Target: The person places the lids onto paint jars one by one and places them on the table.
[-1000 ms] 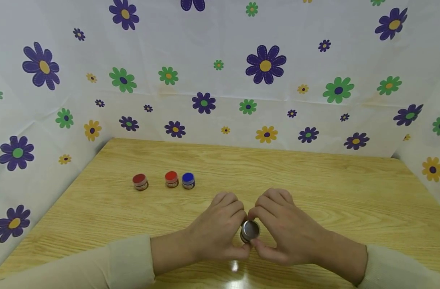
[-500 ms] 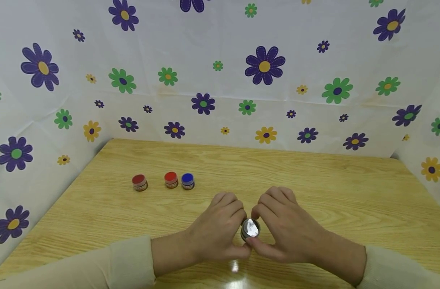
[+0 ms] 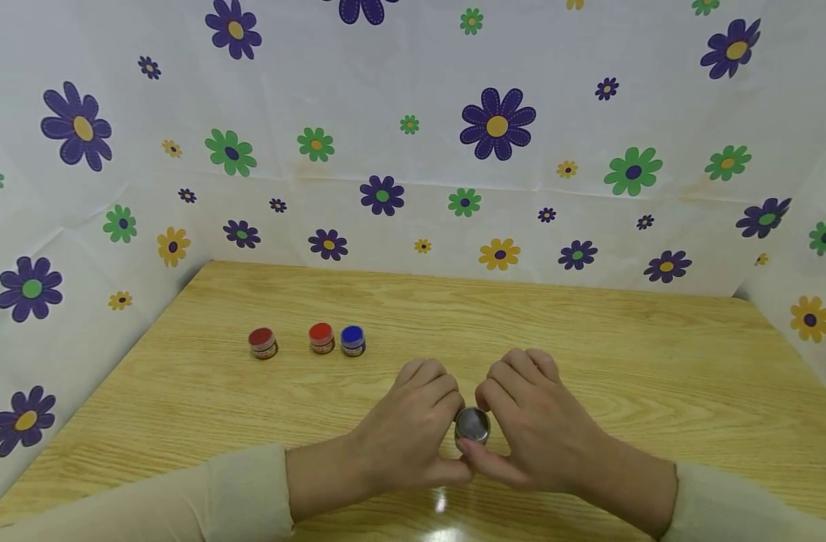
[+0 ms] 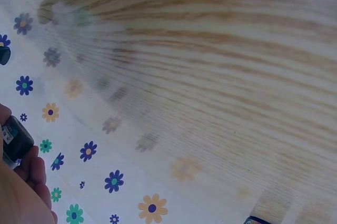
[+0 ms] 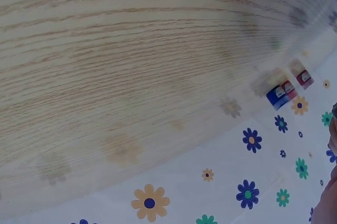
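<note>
A small round jar with a shiny silver top (image 3: 471,427) sits low over the wooden table (image 3: 589,354), pinched between both hands. My left hand (image 3: 413,433) holds it from the left with curled fingers and thumb. My right hand (image 3: 528,429) grips it from the right the same way. In the left wrist view a dark jar (image 4: 15,141) shows at the left edge beside a fingertip (image 4: 31,171). The right wrist view shows mostly table grain, with a sliver of my hand at the right edge.
Three small paint jars stand in a row at the table's left: dark red (image 3: 263,342), red (image 3: 321,336) and blue (image 3: 352,339). The blue jar (image 5: 276,97) and a red one (image 5: 304,79) also appear in the right wrist view. A flowered white cloth (image 3: 413,135) walls the table on three sides.
Both hands stay round the silver-topped jar. Its top has tilted and the glint on it has shifted; the right hand's fingers have turned slightly.
</note>
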`<control>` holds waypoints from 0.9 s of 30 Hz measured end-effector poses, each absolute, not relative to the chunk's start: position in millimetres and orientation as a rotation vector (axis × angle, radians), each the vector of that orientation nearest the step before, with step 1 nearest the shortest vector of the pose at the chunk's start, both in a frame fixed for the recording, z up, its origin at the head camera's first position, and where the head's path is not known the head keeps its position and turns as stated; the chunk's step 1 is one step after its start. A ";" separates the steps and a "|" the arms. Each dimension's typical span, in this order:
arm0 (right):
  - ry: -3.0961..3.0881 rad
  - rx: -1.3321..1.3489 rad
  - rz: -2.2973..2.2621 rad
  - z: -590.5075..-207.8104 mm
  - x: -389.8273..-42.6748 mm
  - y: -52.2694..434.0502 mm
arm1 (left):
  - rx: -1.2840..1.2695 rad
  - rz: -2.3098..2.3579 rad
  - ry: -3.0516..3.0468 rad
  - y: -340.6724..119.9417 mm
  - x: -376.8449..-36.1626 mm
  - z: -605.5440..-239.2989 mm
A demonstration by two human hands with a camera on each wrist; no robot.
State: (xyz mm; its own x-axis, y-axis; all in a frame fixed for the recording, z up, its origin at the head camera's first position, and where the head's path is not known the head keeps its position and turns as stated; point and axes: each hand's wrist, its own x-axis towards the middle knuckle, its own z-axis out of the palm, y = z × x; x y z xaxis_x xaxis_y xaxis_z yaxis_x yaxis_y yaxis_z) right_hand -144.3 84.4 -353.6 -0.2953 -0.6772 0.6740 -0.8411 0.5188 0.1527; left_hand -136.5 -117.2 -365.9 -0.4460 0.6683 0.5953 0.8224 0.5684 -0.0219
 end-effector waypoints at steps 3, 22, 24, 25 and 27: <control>-2.017 1.279 0.335 -354.0 -145.4 84.6 | -1.190 -0.372 -2.246 -117.1 -136.0 -365.6; -1.990 1.340 0.360 -355.0 -145.9 88.9 | -1.202 -0.423 -2.200 -117.0 -135.7 -366.0; -1.978 1.315 0.343 -355.0 -145.8 88.4 | -1.185 -0.429 -2.205 -117.1 -135.6 -365.6; -1.972 1.299 0.332 -354.9 -145.9 88.2 | -1.177 -0.429 -2.208 -117.1 -135.5 -365.4; -1.969 1.268 0.311 -355.0 -145.8 87.9 | -1.161 -0.425 -2.213 -117.0 -135.7 -365.1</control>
State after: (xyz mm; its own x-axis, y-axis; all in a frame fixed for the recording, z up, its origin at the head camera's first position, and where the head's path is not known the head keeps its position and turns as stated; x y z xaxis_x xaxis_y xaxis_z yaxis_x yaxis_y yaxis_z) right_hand -145.8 87.9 -355.0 -0.2190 -0.6731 0.7064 -0.8581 0.4775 0.1890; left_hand -135.7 -117.0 -365.1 -0.4393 0.6326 0.6379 0.8239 0.5667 0.0054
